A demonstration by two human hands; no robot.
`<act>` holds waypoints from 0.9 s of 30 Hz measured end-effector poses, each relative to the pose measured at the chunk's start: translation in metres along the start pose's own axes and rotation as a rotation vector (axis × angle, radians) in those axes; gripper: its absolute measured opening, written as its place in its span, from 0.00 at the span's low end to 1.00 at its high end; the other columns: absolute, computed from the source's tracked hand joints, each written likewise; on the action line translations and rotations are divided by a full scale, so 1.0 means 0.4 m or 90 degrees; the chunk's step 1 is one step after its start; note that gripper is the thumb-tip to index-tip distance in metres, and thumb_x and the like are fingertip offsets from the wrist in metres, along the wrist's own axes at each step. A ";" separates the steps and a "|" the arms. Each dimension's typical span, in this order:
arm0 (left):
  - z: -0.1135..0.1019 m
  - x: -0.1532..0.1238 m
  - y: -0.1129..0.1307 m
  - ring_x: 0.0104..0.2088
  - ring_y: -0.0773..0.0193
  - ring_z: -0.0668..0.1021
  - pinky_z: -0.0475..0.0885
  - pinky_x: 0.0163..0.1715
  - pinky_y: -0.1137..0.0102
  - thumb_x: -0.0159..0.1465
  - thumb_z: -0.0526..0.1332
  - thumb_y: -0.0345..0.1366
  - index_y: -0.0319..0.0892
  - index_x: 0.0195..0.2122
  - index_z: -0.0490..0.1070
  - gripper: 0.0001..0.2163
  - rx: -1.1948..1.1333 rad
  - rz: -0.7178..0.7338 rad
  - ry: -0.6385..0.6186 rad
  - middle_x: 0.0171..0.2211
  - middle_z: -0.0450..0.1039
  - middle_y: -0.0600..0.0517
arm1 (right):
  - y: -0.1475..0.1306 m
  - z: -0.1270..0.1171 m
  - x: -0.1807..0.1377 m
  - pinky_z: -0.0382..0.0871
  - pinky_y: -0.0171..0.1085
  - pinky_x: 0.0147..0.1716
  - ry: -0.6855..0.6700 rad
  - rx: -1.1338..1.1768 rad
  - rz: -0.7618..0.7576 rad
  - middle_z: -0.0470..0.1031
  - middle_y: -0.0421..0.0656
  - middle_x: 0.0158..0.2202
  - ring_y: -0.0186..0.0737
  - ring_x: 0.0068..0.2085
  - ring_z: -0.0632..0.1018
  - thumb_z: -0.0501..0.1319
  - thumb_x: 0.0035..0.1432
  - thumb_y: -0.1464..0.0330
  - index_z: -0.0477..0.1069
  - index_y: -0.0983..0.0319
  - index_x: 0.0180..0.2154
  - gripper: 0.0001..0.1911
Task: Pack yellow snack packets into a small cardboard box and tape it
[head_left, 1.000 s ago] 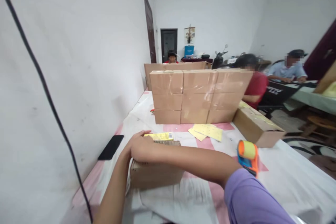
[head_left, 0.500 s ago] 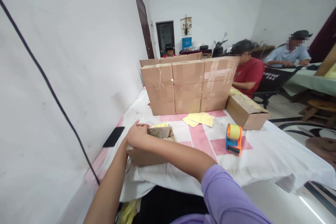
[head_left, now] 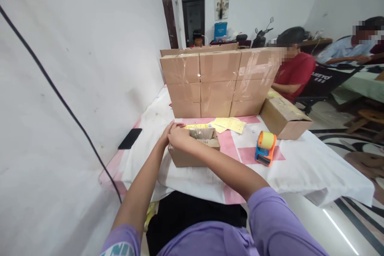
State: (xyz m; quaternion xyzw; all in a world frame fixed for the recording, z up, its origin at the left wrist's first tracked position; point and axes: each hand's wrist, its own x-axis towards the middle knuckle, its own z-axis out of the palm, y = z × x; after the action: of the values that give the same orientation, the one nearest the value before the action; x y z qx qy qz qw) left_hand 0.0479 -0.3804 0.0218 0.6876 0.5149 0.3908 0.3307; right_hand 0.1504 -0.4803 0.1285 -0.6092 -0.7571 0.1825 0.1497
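A small open cardboard box sits on the white and pink cloth near the table's front edge. It is packed with flat items standing on edge, and a yellow packet lies at its far rim. My right hand rests on the box's left top corner. My left hand lies just behind it at the same corner, fingers touching the rim. An orange and blue tape dispenser stands to the right of the box, untouched.
A wall of taped cardboard boxes stands behind. A long box lies at the right, yellow sheets in between. A black phone lies near the left wall. Other people sit beyond the boxes and at the right.
The view has pulled back and tilted down, showing my lap and the table's edge. Both hands stay at the small box's left top corner; the box now looks more upright.
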 end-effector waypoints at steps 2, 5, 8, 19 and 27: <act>-0.035 -0.013 -0.033 0.53 0.52 0.77 0.73 0.54 0.53 0.72 0.56 0.47 0.38 0.53 0.72 0.19 0.049 0.000 0.016 0.53 0.75 0.45 | 0.077 -0.042 -0.038 0.71 0.52 0.49 0.020 -0.006 -0.031 0.76 0.63 0.54 0.60 0.53 0.78 0.54 0.69 0.66 0.62 0.70 0.63 0.25; -0.099 -0.066 -0.103 0.62 0.51 0.71 0.64 0.63 0.52 0.70 0.57 0.46 0.39 0.58 0.71 0.21 0.154 -0.016 0.022 0.60 0.71 0.40 | 0.223 -0.117 -0.079 0.69 0.47 0.52 0.096 -0.005 -0.060 0.79 0.54 0.51 0.53 0.53 0.78 0.49 0.71 0.63 0.64 0.63 0.62 0.22; -0.124 -0.125 -0.170 0.67 0.45 0.64 0.56 0.66 0.47 0.63 0.65 0.45 0.43 0.60 0.71 0.25 0.268 -0.050 -0.034 0.65 0.66 0.42 | 0.363 -0.173 -0.076 0.63 0.51 0.59 0.096 -0.018 -0.023 0.75 0.56 0.56 0.58 0.59 0.73 0.56 0.67 0.62 0.67 0.65 0.60 0.24; -0.153 -0.105 -0.249 0.69 0.49 0.61 0.57 0.66 0.45 0.73 0.53 0.39 0.45 0.66 0.63 0.20 0.551 -0.046 -0.078 0.68 0.61 0.43 | 0.482 -0.177 0.000 0.69 0.44 0.59 -0.143 0.094 -0.067 0.75 0.48 0.59 0.52 0.58 0.76 0.63 0.62 0.56 0.75 0.60 0.55 0.24; -0.201 0.039 -0.291 0.53 0.53 0.76 0.74 0.52 0.52 0.69 0.61 0.42 0.42 0.60 0.67 0.19 0.616 -0.096 -0.033 0.57 0.70 0.43 | 0.497 -0.137 -0.040 0.64 0.49 0.62 -0.075 0.148 -0.074 0.71 0.50 0.62 0.53 0.61 0.72 0.56 0.66 0.53 0.71 0.61 0.59 0.27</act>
State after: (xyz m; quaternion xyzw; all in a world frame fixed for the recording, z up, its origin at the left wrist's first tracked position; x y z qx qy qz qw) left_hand -0.0724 -0.3318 -0.0367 0.7328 0.6772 0.0647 0.0136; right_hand 0.3507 -0.4527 0.0859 -0.5310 -0.7723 0.2955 0.1850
